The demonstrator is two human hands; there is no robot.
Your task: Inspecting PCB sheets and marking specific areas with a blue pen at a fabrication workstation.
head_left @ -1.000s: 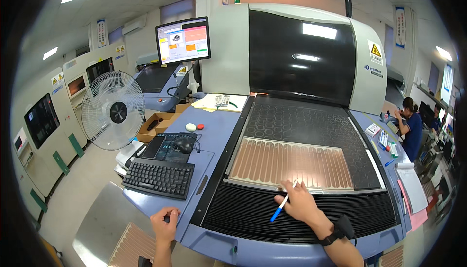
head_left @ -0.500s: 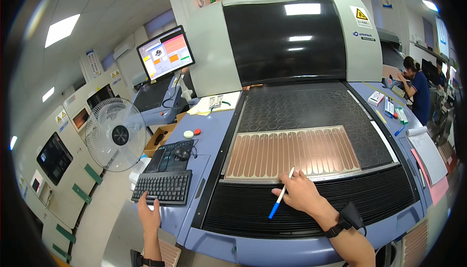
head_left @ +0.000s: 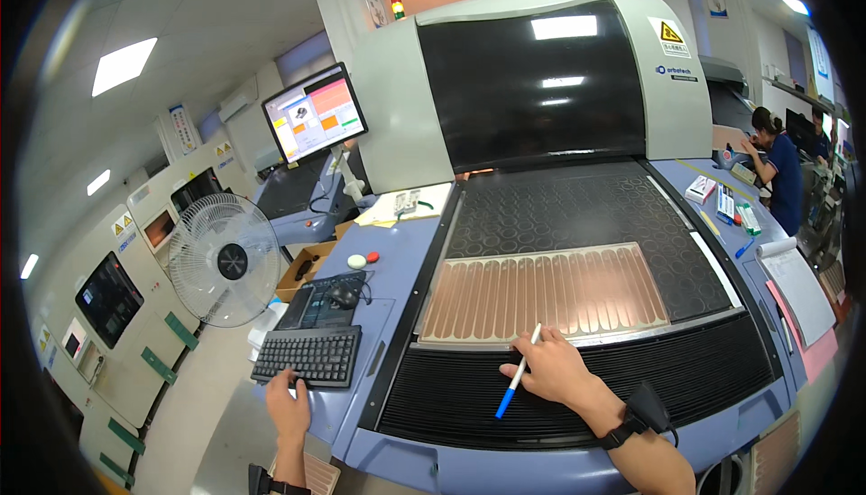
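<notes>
My right hand (head_left: 561,373) is closed on a white marker pen (head_left: 520,373) with a blue end. It rests at the front edge of a copper-coloured panel (head_left: 546,297) patterned with long rounded strips. The panel lies flat on the dark perforated bed (head_left: 541,202) of a large machine. At the front edge of a black keyboard (head_left: 307,356), my left hand (head_left: 289,405) holds nothing. Its index finger reaches the keys and its thumb stands apart. Each of my wrists wears a black strap.
Behind the keyboard are a black mouse (head_left: 344,294), a white and a red button (head_left: 373,257), and a monitor (head_left: 316,114). A fan (head_left: 232,261) stands at left. A notepad (head_left: 794,292) and small boxes (head_left: 699,189) lie on the right ledge. Another person (head_left: 774,170) works at far right.
My left hand has moved slightly right along the keyboard's front edge, its fingers drawn closer together. My right hand keeps the marker pen at the panel's edge. The whole view has shifted a little.
</notes>
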